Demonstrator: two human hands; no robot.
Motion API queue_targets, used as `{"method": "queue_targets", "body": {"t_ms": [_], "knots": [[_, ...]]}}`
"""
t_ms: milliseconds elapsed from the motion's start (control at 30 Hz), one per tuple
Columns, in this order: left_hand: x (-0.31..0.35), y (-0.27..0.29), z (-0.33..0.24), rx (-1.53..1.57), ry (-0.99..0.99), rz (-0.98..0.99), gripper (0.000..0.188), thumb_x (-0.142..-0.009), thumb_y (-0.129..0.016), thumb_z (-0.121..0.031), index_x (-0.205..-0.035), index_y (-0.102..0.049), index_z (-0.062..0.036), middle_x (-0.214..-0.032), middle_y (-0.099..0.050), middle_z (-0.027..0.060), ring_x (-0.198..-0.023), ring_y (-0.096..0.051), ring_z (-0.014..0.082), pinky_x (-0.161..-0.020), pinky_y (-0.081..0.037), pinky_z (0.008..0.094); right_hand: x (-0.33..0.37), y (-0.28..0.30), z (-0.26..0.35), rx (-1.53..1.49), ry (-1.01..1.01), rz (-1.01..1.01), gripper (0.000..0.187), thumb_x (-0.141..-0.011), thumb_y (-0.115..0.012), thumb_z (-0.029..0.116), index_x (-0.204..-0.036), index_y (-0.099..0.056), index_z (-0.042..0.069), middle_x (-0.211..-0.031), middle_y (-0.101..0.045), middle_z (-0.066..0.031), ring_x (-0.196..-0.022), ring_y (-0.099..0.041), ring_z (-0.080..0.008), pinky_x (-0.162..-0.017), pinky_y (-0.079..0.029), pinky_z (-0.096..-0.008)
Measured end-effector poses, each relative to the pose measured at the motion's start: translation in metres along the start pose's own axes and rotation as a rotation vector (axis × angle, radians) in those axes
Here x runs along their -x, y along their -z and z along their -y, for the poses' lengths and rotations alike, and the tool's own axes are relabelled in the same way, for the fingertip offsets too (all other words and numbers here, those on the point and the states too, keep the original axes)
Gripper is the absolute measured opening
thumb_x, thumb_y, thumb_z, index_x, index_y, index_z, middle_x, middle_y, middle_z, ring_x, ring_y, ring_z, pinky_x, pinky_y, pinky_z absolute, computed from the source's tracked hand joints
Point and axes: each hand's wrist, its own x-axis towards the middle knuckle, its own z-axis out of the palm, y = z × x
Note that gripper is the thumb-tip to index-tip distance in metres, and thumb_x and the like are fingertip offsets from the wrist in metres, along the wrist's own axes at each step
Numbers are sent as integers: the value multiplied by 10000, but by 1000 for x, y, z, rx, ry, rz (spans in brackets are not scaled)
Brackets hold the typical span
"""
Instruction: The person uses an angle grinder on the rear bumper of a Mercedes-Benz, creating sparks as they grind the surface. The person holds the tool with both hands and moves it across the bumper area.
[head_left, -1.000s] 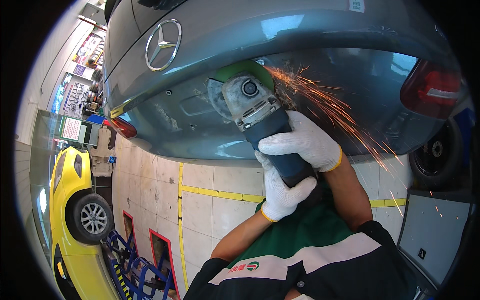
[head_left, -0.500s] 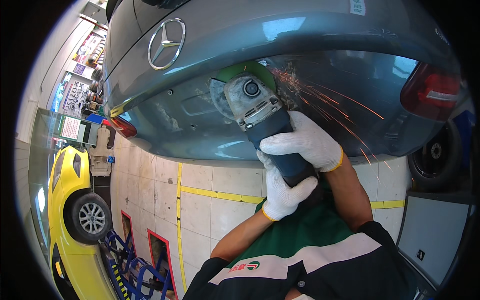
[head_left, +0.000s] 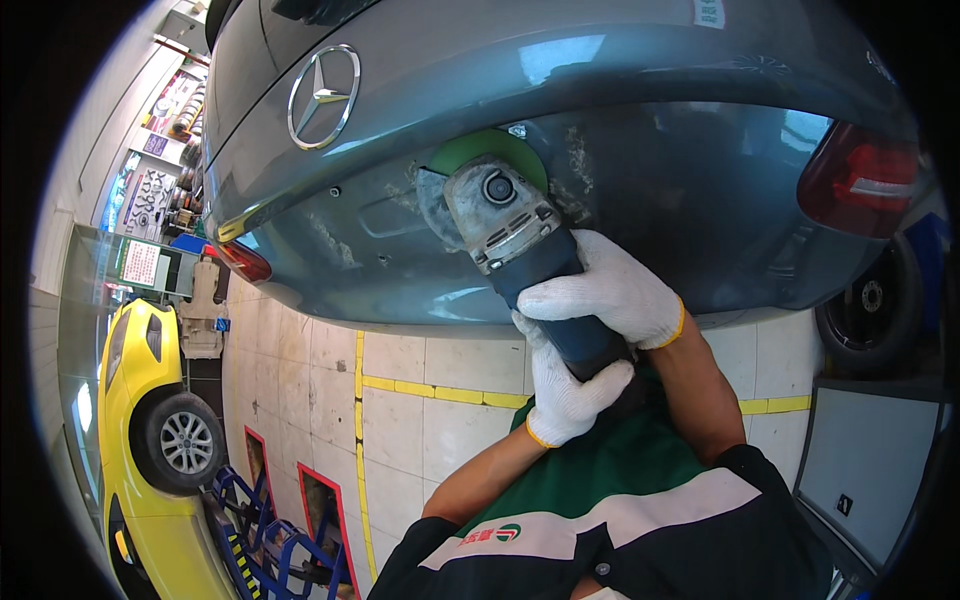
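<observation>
An angle grinder (head_left: 535, 255) with a green disc (head_left: 500, 150) and a metal guard is up against the rear panel of a grey-blue car (head_left: 680, 190). My left hand (head_left: 567, 387), in a white knitted glove, is closed round the rear end of the grinder's body. Farther forward, my right hand (head_left: 610, 292) in a matching glove wraps the body behind the gear head. Scuffed, bare-looking patches (head_left: 578, 165) mark the panel beside the disc. Whether the disc's edge touches the metal is hidden behind the gear head.
A round chrome emblem (head_left: 324, 97) sits on the car at upper left, a red tail light (head_left: 862, 180) at right. A yellow car (head_left: 150, 440) stands at far left beside blue metal frames (head_left: 290, 550). At right are a black wheel (head_left: 870, 300) and a grey cabinet (head_left: 865, 470).
Orange sparks that flew right and down from the disc are gone. The grinder has shifted very slightly left across the picture; both hands keep their grip.
</observation>
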Motion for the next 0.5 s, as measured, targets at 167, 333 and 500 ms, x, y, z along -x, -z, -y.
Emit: {"method": "queue_targets", "body": {"t_ms": [167, 333, 500], "knots": [[-2, 2, 2, -53, -22, 14, 341, -830, -776, -68, -1146, -659, -16, -1029, -728, 86, -930, -707, 210, -892, -561, 366, -2, 3, -2, -15, -5, 14, 265, -868, -809, 209, -1009, -709, 8, -833, -702, -57, -736, -658, -135, -689, -545, -284], [0, 10, 7, -133, 2, 71, 527, -820, -816, -134, -1291, -623, 3, -1201, -701, 124, -1054, -690, 243, -944, -554, 378, -1, 0, 0, -37, -7, 0, 245, -866, -801, 197, -994, -704, 13, -820, -694, -53, -727, -653, -137, -688, -543, -281], [-1, 9, 6, -226, -35, 50, 545, -811, -818, -147, -1294, -617, 4, -1191, -699, 116, -1071, -680, 247, -960, -543, 380, -2, 3, -2, -38, -9, 21, 259, -856, -793, 190, -1014, -699, 8, -842, -701, -63, -739, -660, -144, -703, -551, -288]]}}
